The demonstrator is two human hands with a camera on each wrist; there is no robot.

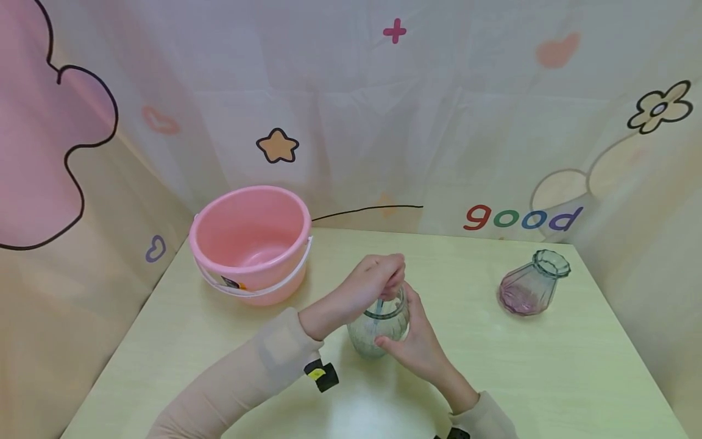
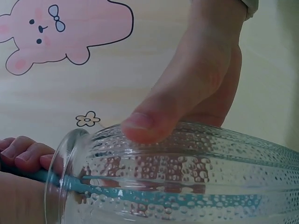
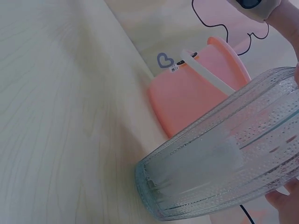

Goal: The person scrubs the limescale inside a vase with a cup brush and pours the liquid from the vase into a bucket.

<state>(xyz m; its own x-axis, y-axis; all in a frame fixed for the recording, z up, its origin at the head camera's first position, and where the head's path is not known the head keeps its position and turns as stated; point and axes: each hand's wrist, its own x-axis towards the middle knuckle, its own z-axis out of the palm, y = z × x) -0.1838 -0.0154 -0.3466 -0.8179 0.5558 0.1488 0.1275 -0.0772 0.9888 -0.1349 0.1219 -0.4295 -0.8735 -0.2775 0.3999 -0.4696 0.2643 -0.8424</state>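
A clear, faintly green ribbed glass vase [image 1: 366, 336] stands tilted on the table, its mouth up. My right hand [image 1: 418, 341] holds it round the side, the thumb in front. Above the mouth, my left hand [image 1: 378, 275] grips the upper end of a teal stick-like handle [image 2: 224, 200], which runs down inside the vase. Through the dotted glass in the right wrist view, a whitish mass [image 3: 210, 161] shows near the base; whether it is the handle's head I cannot tell. The left fingers are curled round the handle, partly hidden behind the wrist in the head view.
On the left stands a pink bucket [image 1: 293, 283] with a white handle [image 1: 274, 285]. A second glass vase [image 1: 529, 291], purple below and greenish above, leans at the right. The pale table [image 1: 592, 366] meets a printed curtain [image 1: 351, 122] at the back and sides.
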